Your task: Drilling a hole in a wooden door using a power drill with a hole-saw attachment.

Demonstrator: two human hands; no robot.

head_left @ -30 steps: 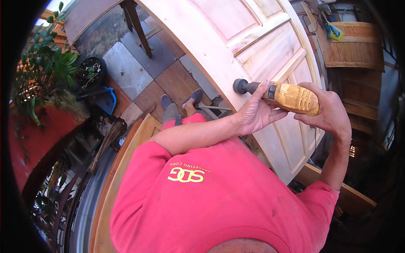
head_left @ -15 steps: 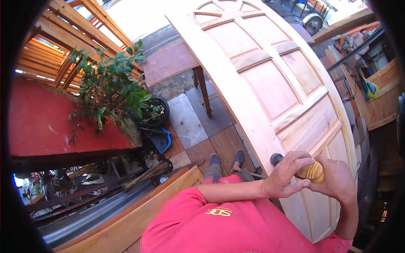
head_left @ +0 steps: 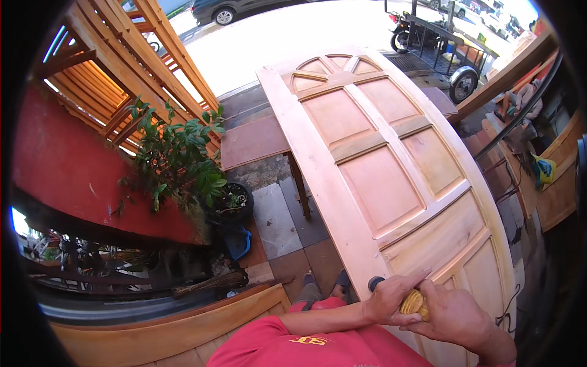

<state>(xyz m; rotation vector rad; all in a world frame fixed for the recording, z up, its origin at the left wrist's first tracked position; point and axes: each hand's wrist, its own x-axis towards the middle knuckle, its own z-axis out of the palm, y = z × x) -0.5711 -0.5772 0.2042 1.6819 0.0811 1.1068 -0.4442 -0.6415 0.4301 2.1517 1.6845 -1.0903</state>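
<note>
A pale wooden panel door (head_left: 353,207) lies flat in front of me, with an arched fan of small panels at its far end. Over its near part my left hand (head_left: 391,301) and my right hand (head_left: 457,313) come together around a yellow ribbed object (head_left: 415,304), whose exact kind I cannot make out. My left fingers curl at its left side, with the index finger stretched forward. The right hand closes on it from the other side. Beside my left hand shows a dark round knob-like end (head_left: 375,282); how it joins the yellow part is hidden.
Left stand a red wall (head_left: 73,171), a leafy plant (head_left: 177,153) and a blue dustpan (head_left: 237,242). A brown board (head_left: 254,142) juts out under the door's left edge. Wooden planks (head_left: 177,318) lie near left. A dark cable (head_left: 506,315) hangs at the door's right.
My view has tilted up, bringing the door's arched end and the street into sight. In the picture both hands sit lower and further left, still around the yellow object.
</note>
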